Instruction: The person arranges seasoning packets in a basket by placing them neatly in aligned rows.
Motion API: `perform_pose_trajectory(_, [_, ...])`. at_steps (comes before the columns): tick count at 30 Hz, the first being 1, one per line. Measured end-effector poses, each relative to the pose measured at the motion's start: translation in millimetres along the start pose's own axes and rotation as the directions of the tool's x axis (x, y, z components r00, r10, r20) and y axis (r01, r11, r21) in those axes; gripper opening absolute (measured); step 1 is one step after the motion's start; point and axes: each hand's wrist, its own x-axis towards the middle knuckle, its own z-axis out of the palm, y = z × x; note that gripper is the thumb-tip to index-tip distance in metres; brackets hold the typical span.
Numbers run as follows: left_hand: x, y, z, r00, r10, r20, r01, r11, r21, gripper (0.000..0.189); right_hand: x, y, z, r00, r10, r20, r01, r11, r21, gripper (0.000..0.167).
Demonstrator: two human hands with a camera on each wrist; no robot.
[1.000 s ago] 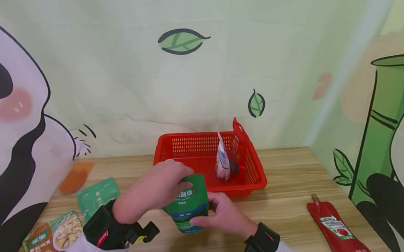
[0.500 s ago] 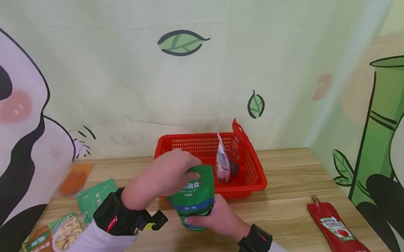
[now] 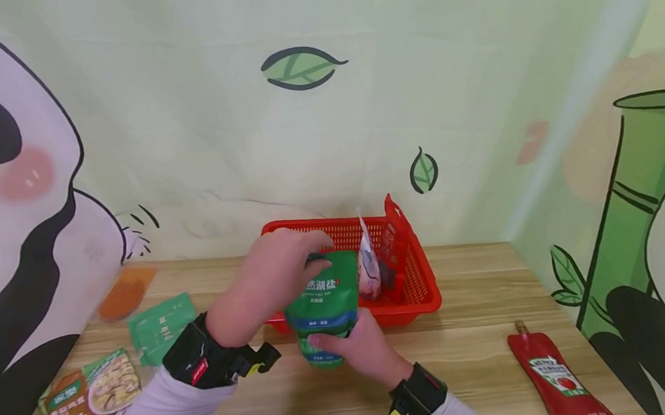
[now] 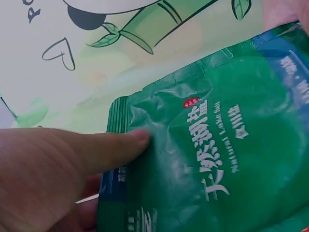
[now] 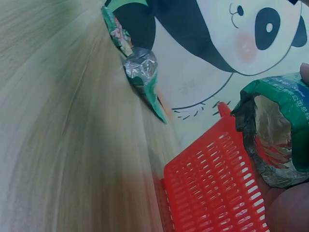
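Both hands hold a green pouch of lake salt [image 3: 322, 308] upright, and it overlaps the front of the red basket [image 3: 426, 306] in the head view. My left hand [image 3: 275, 266] pinches the pouch's top left corner; in the left wrist view its thumb [image 4: 101, 150] lies across the printed face. Lower down, my right hand [image 3: 371, 352] grips the right side, thumb on the front. The right wrist view shows the pouch's silvery base [image 5: 275, 130] beside the basket wall [image 5: 212, 183]. A white and pink packet [image 3: 368, 269] and a red packet [image 3: 395, 241] stand inside the basket.
On the wooden table's left lie an orange packet [image 3: 127, 292], a flat green packet [image 3: 162, 323] and a brown and green food packet [image 3: 91, 401]. A red ketchup pouch [image 3: 558, 375] lies at right. A printed cloth backdrop [image 3: 205, 126] rises behind the table.
Both hands have carried the salt pouch up and slightly right, from in front of the basket to where it overlaps the basket. The other packets have not moved.
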Motion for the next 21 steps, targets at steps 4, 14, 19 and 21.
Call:
perform_pose_trajectory(4, [-3.3,-1.5,4.9,0.986,0.008,-0.168,-0.011,1.000,-0.015,0.038,-0.4,-2.4,-1.8,1.000,0.003,-0.018,-0.002,0.999,0.046,0.062])
perform_pose_trajectory(14, [-22.8,2.1,30.5,0.739,0.003,-0.674,-0.080,0.993,-0.084,0.037,2.2,-9.4,-3.2,0.984,-0.046,-0.171,0.067,0.990,0.120,0.063])
perform_pose_trajectory(19, [-37.6,13.7,44.1,0.738,0.029,-0.675,-0.040,0.999,-0.001,0.033,4.3,-18.6,-2.8,0.969,-0.059,-0.241,0.096,0.985,0.145,0.058])
perform_pose_trajectory(21, [-42.5,18.0,50.5,0.774,0.010,-0.633,0.016,0.999,0.034,0.033,5.3,-22.9,-1.7,0.964,-0.061,-0.258,0.099,0.986,0.137,0.057])
